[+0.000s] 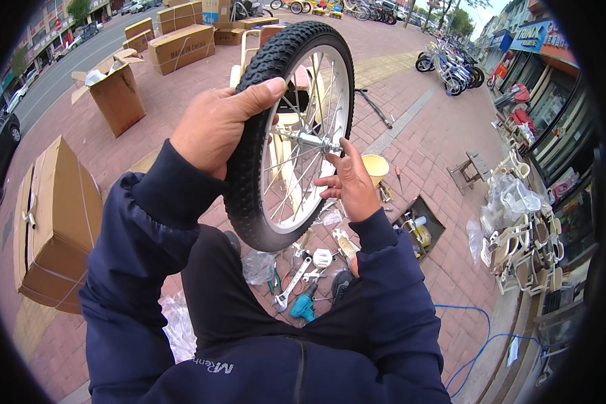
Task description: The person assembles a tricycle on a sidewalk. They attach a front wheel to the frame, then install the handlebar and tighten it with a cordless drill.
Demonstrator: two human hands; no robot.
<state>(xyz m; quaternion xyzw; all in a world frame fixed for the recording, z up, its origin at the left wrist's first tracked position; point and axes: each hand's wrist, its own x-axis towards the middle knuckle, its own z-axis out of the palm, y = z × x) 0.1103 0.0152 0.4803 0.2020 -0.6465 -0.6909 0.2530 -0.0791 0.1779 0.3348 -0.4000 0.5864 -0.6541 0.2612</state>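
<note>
An outdoor bicycle work spot on a shopping street is indicated: brick paving (451, 138) is flanked by shopfronts (552, 101) and a road (67, 74), with bicycles (451, 67) parked and tools (293, 284) strewn about.

Head view: fisheye lens on wearer's head, above and behind left hand (212, 128) and right hand (354, 185), facing down and forward; hands near, pavement (444, 283) below them, street (74, 60) far beyond left hand.

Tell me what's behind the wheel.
Behind the wheel, cream tubes show through; the tire and left hand cover parts, so the full shape can't be seen.
</note>
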